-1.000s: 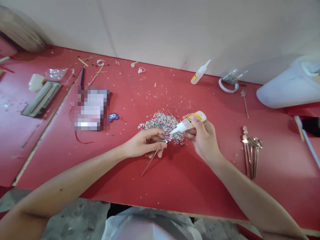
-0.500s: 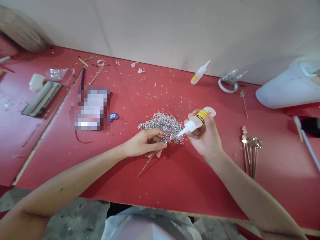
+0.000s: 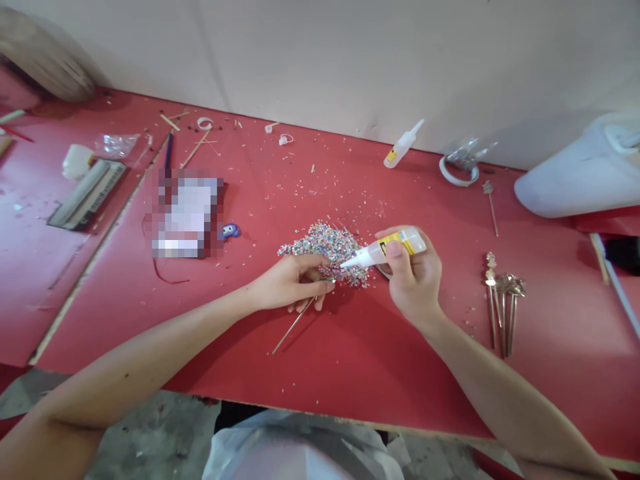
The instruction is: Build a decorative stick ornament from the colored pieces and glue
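Nearest us on the red table point(image 3: 350, 373), a thin metal stick point(image 3: 294, 325) slants toward our body, its far end pinched between the thumb and fingers of our left hand point(image 3: 285, 283). Those fingers partly hide the end, but something small and shiny shows at the thumb tip. Our right hand point(image 3: 415, 277) is closed around a squeeze bottle point(image 3: 373, 255) with a yellow label. Half a second ago its nozzle stood farther right; now it has swung back to the left fingertips, which we take as another dab at the held end; whether it touches, we cannot tell. So the stick's worked end lies between our hands, in the left one's grip and just left of the right. Just beyond lies a pile of multicoloured sequins point(image 3: 325, 240). Off to the right, well apart, rests a group of gold-coloured ornamental sticks point(image 3: 511, 285); farthest, near the wall, stands a second squeeze bottle point(image 3: 401, 148), tilted.
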### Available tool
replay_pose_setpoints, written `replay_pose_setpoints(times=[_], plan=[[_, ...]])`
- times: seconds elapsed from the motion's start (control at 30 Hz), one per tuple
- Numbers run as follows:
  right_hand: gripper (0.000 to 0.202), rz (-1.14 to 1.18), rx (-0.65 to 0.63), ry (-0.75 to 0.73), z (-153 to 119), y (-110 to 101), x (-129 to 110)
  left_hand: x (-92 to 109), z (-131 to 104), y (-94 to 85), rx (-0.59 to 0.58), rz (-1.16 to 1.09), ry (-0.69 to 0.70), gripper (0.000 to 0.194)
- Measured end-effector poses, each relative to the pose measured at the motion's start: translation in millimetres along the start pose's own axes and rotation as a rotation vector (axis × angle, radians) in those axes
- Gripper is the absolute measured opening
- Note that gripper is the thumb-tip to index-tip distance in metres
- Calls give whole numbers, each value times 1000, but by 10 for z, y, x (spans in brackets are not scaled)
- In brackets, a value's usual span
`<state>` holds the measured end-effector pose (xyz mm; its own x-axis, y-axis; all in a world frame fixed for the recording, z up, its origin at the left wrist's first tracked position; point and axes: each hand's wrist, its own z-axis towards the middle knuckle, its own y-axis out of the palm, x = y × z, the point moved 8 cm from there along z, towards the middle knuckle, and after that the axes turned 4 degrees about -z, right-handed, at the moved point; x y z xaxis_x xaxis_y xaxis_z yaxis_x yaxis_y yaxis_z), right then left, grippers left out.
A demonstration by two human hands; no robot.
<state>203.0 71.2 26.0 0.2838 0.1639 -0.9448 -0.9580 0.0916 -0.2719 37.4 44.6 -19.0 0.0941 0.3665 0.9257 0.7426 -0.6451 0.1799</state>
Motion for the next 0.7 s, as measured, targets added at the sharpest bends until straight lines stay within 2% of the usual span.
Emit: replay_pose_setpoints(times=[0.2,0.7], plan=[[21,-3,9,-56,16,-14,27,23,-10,3,4,12,-4,16],[19,22,-7,-68,17,7,56,-6,8,-6,15,-1,16,17]])
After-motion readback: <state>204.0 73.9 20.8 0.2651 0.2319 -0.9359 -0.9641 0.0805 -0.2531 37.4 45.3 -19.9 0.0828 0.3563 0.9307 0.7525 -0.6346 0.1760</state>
